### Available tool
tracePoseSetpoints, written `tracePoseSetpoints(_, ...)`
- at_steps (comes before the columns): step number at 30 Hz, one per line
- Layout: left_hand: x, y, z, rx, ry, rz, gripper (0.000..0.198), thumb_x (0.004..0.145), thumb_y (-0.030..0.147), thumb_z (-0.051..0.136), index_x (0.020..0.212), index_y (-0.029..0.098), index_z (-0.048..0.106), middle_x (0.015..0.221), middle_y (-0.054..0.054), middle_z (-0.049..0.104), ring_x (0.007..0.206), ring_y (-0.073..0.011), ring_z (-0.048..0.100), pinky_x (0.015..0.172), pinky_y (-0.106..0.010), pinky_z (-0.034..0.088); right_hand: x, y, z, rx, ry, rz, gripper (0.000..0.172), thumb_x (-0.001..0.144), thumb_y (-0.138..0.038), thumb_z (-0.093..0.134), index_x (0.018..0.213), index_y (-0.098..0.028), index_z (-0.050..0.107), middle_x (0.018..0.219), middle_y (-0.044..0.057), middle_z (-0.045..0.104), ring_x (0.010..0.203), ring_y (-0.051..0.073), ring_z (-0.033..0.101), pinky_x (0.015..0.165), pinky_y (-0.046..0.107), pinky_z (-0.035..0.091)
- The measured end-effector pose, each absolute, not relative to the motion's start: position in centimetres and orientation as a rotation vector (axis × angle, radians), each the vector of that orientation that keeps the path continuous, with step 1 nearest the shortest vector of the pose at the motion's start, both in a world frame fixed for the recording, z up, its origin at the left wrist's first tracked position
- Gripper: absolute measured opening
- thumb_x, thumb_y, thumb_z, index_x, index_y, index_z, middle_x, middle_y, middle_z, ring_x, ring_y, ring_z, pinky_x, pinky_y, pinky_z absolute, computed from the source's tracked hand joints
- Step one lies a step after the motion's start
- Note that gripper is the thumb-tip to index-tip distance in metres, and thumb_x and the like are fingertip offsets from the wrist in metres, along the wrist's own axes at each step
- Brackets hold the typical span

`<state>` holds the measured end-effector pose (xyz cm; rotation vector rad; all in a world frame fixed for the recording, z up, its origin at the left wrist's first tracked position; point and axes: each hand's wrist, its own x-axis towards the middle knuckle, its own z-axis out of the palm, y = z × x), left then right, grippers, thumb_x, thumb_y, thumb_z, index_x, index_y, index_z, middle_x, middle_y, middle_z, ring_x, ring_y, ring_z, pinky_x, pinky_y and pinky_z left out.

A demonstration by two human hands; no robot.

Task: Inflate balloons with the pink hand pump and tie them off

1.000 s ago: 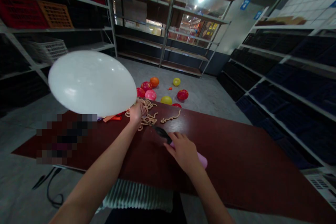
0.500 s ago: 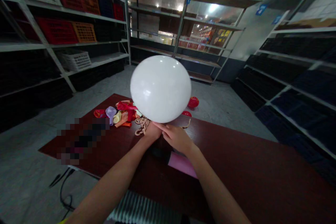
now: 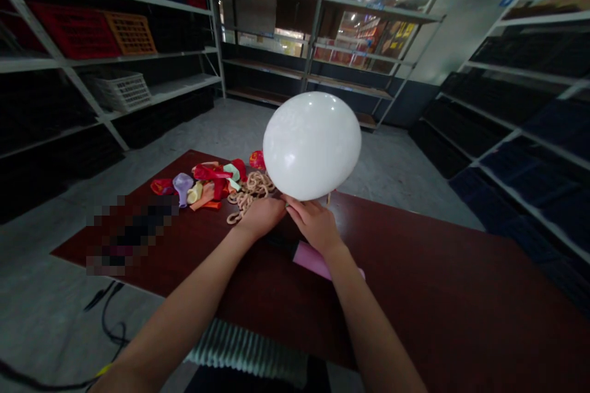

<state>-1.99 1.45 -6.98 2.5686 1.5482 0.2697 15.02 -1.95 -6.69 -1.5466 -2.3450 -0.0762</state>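
Note:
A large inflated white balloon (image 3: 312, 144) stands above the table, its lower end between my hands. My left hand (image 3: 265, 216) is closed at the balloon's neck, fingertips pinched together. Against it, my right hand (image 3: 316, 224) has its fingers closed on the same neck, just under the balloon. The neck itself is mostly hidden by my fingers. Just beyond my left hand lies a heap of beige rope (image 3: 251, 192). Under my right forearm rests a pink cylinder (image 3: 313, 259) with a dark end, partly covered by the arm.
Several uninflated balloons (image 3: 209, 184) in red, orange, lilac and cream lie at the table's far left. A round red patterned balloon (image 3: 257, 159) shows behind the white one. The dark red table (image 3: 437, 282) stretches right. Shelves with crates (image 3: 129, 34) line the walls; black cables (image 3: 108, 319) hang at left.
The white balloon has shifted right in view and tilted to the right. My right hand's extended index finger has folded in, and both hands now meet at the neck.

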Motion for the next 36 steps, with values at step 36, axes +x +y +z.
tracePoseSetpoints(36,-2.1,0.4,-7.8,2.47,1.162,1.174,0.016,0.103,0.027,0.057,0.115,0.018,0.062,0.093,-0.005,0.071,0.083,-0.0178,0.069,0.078,-0.028,0.052,17.3,-1.2,-6.7,-1.39,-1.656,0.567,0.025,0.096,-0.037,0.055,0.103,-0.026,0.076,0.076,-0.002,0.078,0.04,0.009,0.056,0.051,0.023,0.048)
